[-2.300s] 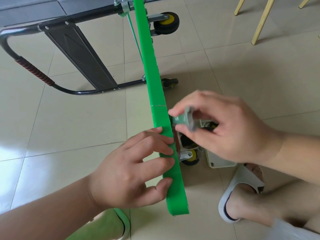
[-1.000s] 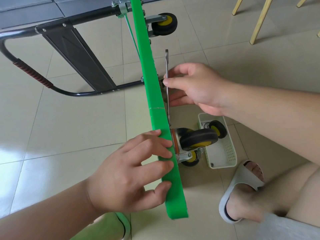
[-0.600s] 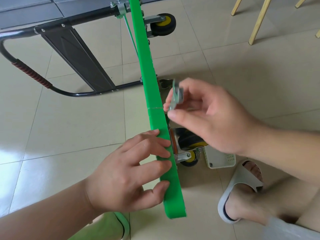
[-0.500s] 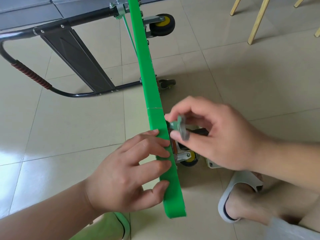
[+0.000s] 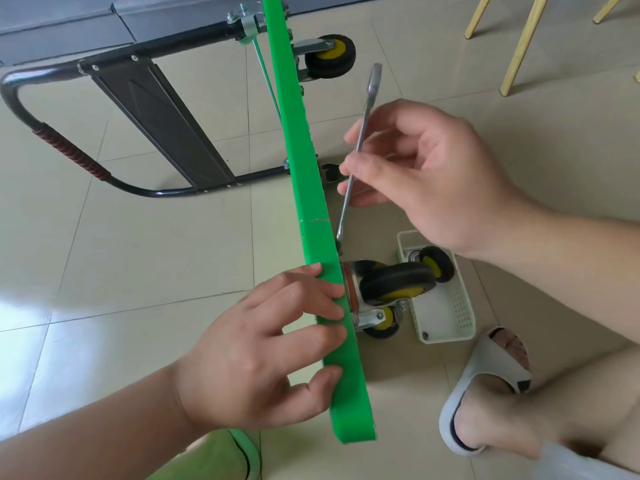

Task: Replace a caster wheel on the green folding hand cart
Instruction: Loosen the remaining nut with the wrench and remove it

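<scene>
The green cart deck [image 5: 304, 174] stands on edge, running from top centre to bottom centre. My left hand [image 5: 263, 355] grips its near end, fingers across the top edge. A black and yellow caster wheel [image 5: 394, 284] sticks out of the deck's right face, level with my left fingers. My right hand [image 5: 426, 174] pinches a slim metal wrench [image 5: 356, 150] whose lower end sits against the deck just above that caster's plate. The wrench's ring end points up and away. Another caster [image 5: 330, 58] is mounted at the deck's far end.
A white plastic basket [image 5: 450, 313] on the tiled floor right of the caster holds a loose wheel [image 5: 434, 265]. The black folded handle frame [image 5: 138, 109] lies to the left. My slippered foot [image 5: 485, 386] rests at lower right. Wooden chair legs [image 5: 519, 43] stand top right.
My right hand has swung the wrench from low beside the caster up and away, so the handle now stands tall. My left hand and the deck have stayed put.
</scene>
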Demonstrator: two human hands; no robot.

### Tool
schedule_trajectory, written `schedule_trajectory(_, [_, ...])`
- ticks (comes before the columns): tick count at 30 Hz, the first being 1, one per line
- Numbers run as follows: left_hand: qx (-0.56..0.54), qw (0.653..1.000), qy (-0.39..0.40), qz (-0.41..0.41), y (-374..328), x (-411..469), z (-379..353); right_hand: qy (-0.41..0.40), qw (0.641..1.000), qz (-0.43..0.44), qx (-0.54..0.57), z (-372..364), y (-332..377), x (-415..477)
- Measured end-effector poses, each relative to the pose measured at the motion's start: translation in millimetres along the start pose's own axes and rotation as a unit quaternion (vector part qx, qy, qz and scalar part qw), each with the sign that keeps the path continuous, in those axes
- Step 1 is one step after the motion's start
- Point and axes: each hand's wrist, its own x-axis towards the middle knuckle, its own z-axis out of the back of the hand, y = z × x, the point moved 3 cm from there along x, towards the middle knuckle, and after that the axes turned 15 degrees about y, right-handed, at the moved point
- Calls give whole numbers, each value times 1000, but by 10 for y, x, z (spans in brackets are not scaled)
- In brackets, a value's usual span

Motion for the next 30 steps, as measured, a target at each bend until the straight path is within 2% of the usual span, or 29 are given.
schedule_trajectory(4, [-3, 1000, -1, 0, -2, 0, -4, -52, 989, -111, 85, 110, -179, 201])
schedule_trajectory(10, [-4, 1000, -2, -2, -6, -1, -3, -75, 965, -221, 118, 149, -459, 270])
schedule_trajectory(20, [-4, 1000, 0, -5, -5, 2, -8, -76, 952, -264, 134, 37, -614, 362])
schedule_trajectory(25, [-4, 1000, -2, -5, -4, 5, -5, -38, 948, -278, 149, -72, -629, 382])
schedule_trajectory(30, [-3, 1000, 0, -6, -3, -1, -6, -8, 954, -256, 156, -66, -450, 384])
